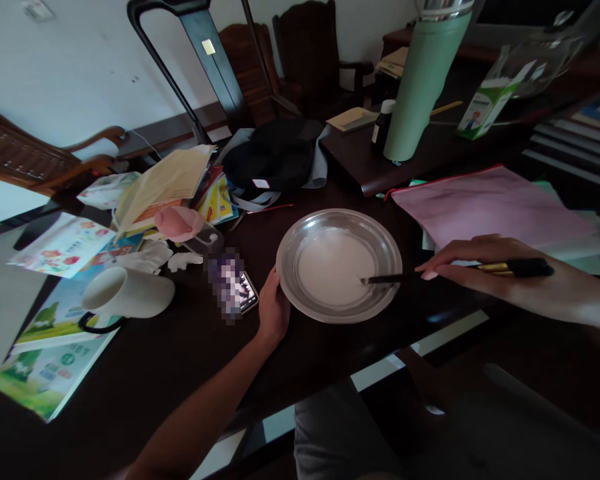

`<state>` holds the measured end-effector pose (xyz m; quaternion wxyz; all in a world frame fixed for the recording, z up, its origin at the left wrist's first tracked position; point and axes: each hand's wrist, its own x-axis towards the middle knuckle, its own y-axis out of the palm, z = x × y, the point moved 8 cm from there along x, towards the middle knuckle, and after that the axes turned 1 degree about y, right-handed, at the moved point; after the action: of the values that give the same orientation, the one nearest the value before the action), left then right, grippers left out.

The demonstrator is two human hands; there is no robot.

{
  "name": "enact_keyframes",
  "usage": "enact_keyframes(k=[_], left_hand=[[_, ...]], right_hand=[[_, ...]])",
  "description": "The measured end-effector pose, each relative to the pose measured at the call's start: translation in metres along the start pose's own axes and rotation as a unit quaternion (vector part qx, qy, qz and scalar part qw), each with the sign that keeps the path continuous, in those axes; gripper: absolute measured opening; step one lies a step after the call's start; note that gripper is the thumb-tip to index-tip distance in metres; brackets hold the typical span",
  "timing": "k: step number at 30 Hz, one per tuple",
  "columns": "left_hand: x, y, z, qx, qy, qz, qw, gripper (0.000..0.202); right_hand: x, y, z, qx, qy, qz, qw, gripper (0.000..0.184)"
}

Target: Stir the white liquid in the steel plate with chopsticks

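—Brush (400,277) where?
—Across the right rim of the bowl (340,316), tip inside, shaft in the right hand (505,290), thumb and fingers pinched round it.
—And the left hand (274,310)?
—Against the bowl's left side, fingers partly hidden; clamped or merely resting, hard to say.
—Any risk?
—Likeliest, a tipped bowl, from pressing the brush too hard on the right rim. Perhaps splashes too, if holding liquid; no telling from so pale an inside.
—Which way for the brush?
—Tip toward the left hand, butt toward the right wrist; long axis side to side, nearly level in view.
—Farther out?
—On the worktop (170,360), phone (244,293) just beside the left hand, mug (137,293) farther left. Pink pouch (495,207) beyond the right hand.
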<state>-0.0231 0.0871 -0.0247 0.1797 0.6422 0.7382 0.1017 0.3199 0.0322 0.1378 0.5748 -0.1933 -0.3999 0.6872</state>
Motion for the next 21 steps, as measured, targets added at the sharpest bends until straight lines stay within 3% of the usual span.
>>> enact_keyframes(k=[4, 11, 15, 21], left_hand=[[-0.001, 0.002, -0.001, -0.004, 0.001, 0.002, 1.000, 0.034], [0.001, 0.002, 0.000, 0.000, -0.004, 0.006, 1.000, 0.038], [0.001, -0.001, 0.001, -0.004, -0.003, 0.000, 1.000, 0.036], [0.000, -0.003, 0.006, 0.005, -0.006, 0.003, 1.000, 0.047]], right_hand=[[0.003, 0.025, 0.016, 0.065, -0.029, 0.069, 0.995, 0.027], [0.029, 0.080, 0.019, 0.069, -0.086, 0.066, 0.992, 0.024], [0.044, 0.073, 0.007, 0.048, -0.071, 0.013, 0.996, 0.020], [0.031, 0.027, 0.005, 0.014, -0.054, -0.045, 0.997, 0.017]])
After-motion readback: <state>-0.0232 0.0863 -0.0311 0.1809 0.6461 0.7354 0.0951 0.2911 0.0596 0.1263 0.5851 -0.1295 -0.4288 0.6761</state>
